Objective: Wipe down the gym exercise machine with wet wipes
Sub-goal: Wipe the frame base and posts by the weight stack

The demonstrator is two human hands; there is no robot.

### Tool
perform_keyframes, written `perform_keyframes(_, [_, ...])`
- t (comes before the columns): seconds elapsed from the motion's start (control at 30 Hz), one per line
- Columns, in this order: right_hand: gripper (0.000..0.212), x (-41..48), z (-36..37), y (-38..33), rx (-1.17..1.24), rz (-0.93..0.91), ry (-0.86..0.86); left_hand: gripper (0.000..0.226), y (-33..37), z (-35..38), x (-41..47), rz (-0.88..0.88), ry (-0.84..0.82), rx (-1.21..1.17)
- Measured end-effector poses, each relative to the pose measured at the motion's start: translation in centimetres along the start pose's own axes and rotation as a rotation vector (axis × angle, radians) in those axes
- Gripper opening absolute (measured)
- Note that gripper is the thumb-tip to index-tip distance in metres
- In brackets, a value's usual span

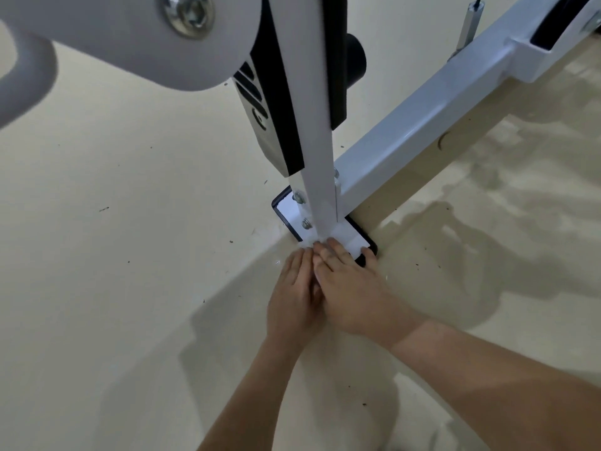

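Observation:
A white upright post (317,141) of the gym machine stands on a white base plate (289,211) with a black rim on the floor. A white wet wipe (312,243) lies bunched at the foot of the post, mostly hidden under my fingertips. My left hand (294,294) and my right hand (348,288) lie side by side with straight fingers pressing on the wipe. The right hand partly overlaps the left, and its thumb reaches the plate's near corner.
A white horizontal frame beam (422,125) runs from the post up to the right. A black pad (338,60) and a chrome plate (257,125) hang behind the post. A large white pivot arm with a bolt (185,11) fills the top left. Beige floor (130,222) has small dark specks.

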State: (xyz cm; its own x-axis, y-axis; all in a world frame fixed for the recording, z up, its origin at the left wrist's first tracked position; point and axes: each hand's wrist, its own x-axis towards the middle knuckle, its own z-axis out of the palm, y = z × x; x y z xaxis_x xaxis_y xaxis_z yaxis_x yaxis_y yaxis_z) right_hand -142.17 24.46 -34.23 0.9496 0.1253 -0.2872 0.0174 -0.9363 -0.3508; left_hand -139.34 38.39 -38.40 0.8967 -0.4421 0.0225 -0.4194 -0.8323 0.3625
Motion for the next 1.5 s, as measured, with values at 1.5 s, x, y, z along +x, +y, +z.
perform_keyframes(1.5, [0.026,-4.2,-6.3,0.9,1.562,0.484,-0.028,0.025,5.4,-8.5,0.5,-0.215,-0.258,-0.472])
